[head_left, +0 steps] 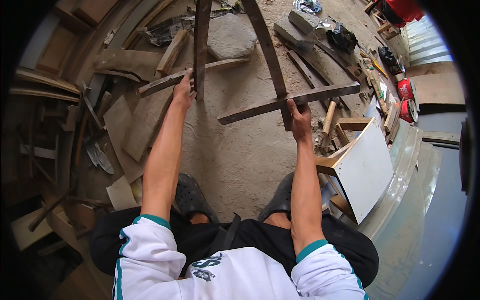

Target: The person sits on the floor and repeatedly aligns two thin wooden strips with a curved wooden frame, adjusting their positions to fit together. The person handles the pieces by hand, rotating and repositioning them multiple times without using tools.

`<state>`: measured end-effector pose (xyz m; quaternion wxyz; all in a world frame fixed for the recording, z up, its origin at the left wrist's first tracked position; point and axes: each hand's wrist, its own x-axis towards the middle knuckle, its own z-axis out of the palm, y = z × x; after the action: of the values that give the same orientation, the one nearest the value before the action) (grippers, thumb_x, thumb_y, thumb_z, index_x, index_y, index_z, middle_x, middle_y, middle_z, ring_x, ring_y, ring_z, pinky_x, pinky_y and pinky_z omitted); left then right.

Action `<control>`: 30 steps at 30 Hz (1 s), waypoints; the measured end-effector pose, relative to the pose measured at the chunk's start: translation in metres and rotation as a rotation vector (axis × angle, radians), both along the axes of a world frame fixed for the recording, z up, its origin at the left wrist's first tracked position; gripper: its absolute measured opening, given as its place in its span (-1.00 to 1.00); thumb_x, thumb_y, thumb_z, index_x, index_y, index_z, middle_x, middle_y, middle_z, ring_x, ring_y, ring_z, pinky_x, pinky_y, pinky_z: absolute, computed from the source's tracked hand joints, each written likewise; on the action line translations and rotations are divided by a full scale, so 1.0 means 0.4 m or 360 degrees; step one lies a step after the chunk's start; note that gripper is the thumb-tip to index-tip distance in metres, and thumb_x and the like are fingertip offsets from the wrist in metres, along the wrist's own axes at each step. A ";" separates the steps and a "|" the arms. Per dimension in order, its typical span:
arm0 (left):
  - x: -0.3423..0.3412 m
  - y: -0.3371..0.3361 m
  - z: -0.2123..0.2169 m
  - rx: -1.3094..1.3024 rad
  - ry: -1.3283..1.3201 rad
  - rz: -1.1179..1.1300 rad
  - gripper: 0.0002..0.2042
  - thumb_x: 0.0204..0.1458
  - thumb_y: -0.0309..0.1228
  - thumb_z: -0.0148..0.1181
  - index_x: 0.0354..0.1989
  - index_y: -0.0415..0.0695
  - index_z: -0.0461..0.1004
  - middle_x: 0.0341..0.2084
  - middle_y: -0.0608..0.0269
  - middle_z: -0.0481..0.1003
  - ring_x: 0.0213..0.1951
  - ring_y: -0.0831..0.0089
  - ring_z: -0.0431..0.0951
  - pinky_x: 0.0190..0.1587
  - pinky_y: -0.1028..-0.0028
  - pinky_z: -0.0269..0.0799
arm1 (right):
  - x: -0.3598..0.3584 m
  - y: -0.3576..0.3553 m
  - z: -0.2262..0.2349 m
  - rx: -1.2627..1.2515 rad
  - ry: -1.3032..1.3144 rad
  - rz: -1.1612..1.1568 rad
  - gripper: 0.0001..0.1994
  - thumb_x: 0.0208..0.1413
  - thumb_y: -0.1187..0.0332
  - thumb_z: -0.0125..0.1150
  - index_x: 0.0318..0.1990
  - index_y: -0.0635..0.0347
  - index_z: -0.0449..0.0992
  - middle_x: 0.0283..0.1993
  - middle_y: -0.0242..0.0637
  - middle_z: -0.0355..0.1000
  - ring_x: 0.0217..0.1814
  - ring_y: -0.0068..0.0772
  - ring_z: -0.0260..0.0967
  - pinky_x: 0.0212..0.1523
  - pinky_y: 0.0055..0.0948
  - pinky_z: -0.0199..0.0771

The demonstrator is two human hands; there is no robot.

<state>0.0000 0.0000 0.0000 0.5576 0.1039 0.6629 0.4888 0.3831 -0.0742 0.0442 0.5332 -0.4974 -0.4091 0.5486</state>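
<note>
Plywood offcuts (117, 132): strewn on the floor (225, 160).
Left crosspiece (162, 83): held in the grip of the left hand (184, 93), beside the left upright (201, 47); whether the upright is also grasped cannot be told.
Stone slab (231, 36): seen beyond, between the uprights.
Right upright (267, 50): crossed near its lower end by the right crosspiece (330, 92).
Right hand (300, 121): grip closed on the right crosspiece at that crossing.
White panel (367, 170): tilted, with wooden legs attached.

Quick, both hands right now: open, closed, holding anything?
Left hand: closed, holding the left wooden bar.
Right hand: closed, holding the right wooden bar where a long wooden strip crosses it.
</note>
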 end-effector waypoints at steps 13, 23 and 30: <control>0.003 0.007 0.029 -0.0053 -0.0065 -0.0123 -0.49 0.09 0.11 0.24 0.07 0.03 0.47 -0.10 0.19 0.42 0.06 0.23 0.38 0.26 0.05 0.20 | -0.136 0.011 0.009 0.0076 0.0235 0.0330 -0.65 0.14 0.44 0.36 0.07 0.34 0.50 -0.11 -0.35 0.53 -0.03 -0.53 0.42 0.03 -0.53 0.40; 0.023 0.000 0.027 -0.0026 -0.0050 -0.0038 -0.50 0.05 0.12 0.29 -0.02 -0.01 0.50 -0.15 0.20 0.44 0.01 0.25 0.40 0.27 0.02 0.21 | -0.191 0.014 -0.045 0.0066 0.0148 0.0488 -0.64 0.11 0.36 0.40 0.04 0.28 0.53 -0.12 -0.35 0.53 -0.04 -0.50 0.43 0.07 -0.44 0.40; -0.007 0.008 -0.013 -0.0019 -0.0040 -0.0067 -0.49 0.04 0.12 0.30 -0.06 -0.04 0.51 -0.18 0.25 0.42 -0.01 0.30 0.39 0.19 0.06 0.29 | -0.191 0.036 -0.040 0.0001 0.0113 0.0562 -0.63 0.11 0.31 0.41 0.02 0.28 0.52 -0.12 -0.35 0.53 -0.03 -0.50 0.42 0.06 -0.45 0.39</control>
<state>-0.0027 0.0034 -0.0053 0.5767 0.1082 0.6564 0.4743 0.3068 -0.0598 0.0282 0.4429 -0.3978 -0.4712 0.6508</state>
